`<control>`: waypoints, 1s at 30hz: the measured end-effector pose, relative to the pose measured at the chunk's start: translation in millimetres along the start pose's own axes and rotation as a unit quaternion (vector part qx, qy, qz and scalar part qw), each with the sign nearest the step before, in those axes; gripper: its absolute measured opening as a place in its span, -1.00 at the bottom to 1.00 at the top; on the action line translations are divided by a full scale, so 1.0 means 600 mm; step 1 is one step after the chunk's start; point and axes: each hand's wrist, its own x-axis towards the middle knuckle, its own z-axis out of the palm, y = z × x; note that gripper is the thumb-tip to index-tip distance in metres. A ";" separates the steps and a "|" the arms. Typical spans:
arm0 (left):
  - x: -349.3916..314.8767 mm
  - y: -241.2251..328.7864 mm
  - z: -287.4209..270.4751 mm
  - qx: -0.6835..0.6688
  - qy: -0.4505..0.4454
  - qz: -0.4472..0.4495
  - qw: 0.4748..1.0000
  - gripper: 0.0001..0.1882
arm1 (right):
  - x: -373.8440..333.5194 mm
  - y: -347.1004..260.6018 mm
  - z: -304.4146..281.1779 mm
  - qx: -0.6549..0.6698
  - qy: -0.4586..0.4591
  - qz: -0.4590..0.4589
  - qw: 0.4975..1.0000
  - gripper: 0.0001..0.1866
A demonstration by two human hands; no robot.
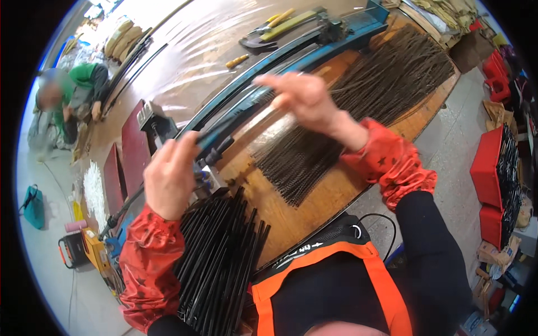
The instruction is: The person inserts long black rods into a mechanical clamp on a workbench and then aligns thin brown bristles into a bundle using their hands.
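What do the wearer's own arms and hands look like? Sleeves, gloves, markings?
No gloves visible on the left hand or right hand. Both forearms wear loose, wrinkled red sleeve covers printed with dark stars, their ends gathered. Above them, plain black sleeves. I see no cables on the arms.

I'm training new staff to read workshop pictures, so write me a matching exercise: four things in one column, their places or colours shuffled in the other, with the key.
1. Twisted rods
2. Black rods
3. Co-worker's vest
4. Bins

A. Green, at the upper left
B. Beside the wearer's red left sleeve
C. Red, at the far right
D. Partly hidden behind the right hand

Pairs: 1-D, 2-B, 3-A, 4-C
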 end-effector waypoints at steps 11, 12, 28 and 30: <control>-0.092 -0.133 -0.132 0.031 0.150 -0.200 0.968 -0.79 | 0.118 -0.026 0.155 0.181 -0.190 0.205 0.943 -0.73; -0.106 -0.138 -0.138 0.027 0.154 -0.201 0.967 -0.79 | 0.144 -0.050 0.193 0.228 -0.197 0.216 0.929 -0.74; -0.279 -0.169 -0.158 0.011 0.122 -0.358 0.926 -0.78 | 0.205 -0.089 0.397 0.022 -0.330 -0.104 0.938 -0.75; -0.283 -0.178 -0.153 -0.011 0.155 -0.337 0.929 -0.78 | 0.215 -0.089 0.402 -0.068 -0.232 -0.229 0.943 -0.76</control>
